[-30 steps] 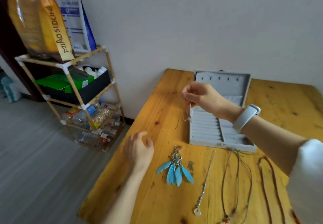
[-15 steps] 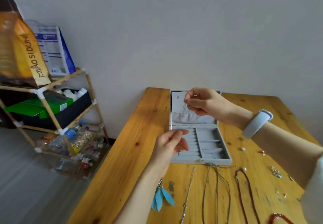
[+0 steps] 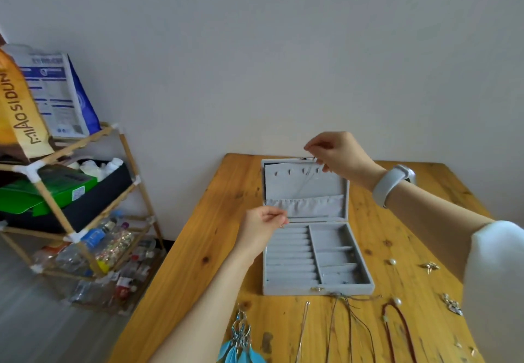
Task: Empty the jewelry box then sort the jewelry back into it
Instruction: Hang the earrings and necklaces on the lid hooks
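**Thin chain stretched across the open lid**

A thin chain (image 3: 302,188) is pinched at its low end by the left hand (image 3: 262,228), at about 7 o'clock. Its long axis is directed to 1 o'clock, where it is pinched by the right hand (image 3: 338,157) over the jewelry box (image 3: 307,228) on the table (image 3: 204,249).

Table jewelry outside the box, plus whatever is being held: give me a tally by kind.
Blue feather earring cluster: 1
Necklaces lying flat: 3 (silver chain, dark cord, red cord)
Pearls: 2
Silver leaf pieces: 2
Thin chain held from left hand to right hand: 1
Total: 9. Tiny bits at the lower right are too small to count.
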A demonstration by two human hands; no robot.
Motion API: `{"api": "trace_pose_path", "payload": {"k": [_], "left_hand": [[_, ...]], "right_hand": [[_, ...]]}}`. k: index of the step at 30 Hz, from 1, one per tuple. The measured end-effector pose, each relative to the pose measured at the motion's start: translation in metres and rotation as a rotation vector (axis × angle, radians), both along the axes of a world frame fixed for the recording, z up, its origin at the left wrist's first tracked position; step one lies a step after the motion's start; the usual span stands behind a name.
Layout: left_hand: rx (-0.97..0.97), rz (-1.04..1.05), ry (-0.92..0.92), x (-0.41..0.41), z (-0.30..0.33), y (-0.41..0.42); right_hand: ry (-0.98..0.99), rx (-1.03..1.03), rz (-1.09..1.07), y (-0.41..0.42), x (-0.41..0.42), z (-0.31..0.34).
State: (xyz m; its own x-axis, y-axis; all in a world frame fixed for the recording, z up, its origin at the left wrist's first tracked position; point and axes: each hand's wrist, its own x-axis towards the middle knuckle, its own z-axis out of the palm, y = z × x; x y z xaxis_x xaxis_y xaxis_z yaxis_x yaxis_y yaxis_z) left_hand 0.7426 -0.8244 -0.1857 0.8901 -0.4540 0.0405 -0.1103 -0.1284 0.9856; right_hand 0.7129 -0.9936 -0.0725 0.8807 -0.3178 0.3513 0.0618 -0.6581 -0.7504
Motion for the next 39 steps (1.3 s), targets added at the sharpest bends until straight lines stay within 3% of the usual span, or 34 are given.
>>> {"api": "trace_pose_path", "payload": {"k": [2, 7, 11, 15, 21, 27, 39], "left_hand": [[0.066, 0.06, -0.088, 0.022, -0.005, -0.015], [0.322, 0.284, -0.468, 0.06, -0.015, -0.048], [0.644, 0.444, -0.729, 0.07, -0.022, -0.062], [0.682, 0.544, -0.94, 0.075, -0.034, -0.067], [0.66, 0.597, -1.007, 0.076, -0.042, -0.059], [0.641, 0.601, -0.98, 0.081, -0.049, -0.055], [0.569, 0.58, -1.015, 0.078, -0.06, -0.059]], "right_hand": [[-0.083, 0.2, -0.006, -0.003, 0.015, 0.006], [-0.111, 0.465, -0.005, -0.013, 0.043, 0.01], [-0.135, 0.545, -0.002, -0.02, 0.056, -0.001], [-0.106, 0.561, 0.04, -0.024, 0.063, -0.015], [-0.029, 0.483, 0.097, -0.024, 0.071, -0.029], [-0.103, 0.566, 0.137, -0.02, 0.076, -0.015], [-0.122, 0.536, 0.106, -0.024, 0.076, -0.015]]}}
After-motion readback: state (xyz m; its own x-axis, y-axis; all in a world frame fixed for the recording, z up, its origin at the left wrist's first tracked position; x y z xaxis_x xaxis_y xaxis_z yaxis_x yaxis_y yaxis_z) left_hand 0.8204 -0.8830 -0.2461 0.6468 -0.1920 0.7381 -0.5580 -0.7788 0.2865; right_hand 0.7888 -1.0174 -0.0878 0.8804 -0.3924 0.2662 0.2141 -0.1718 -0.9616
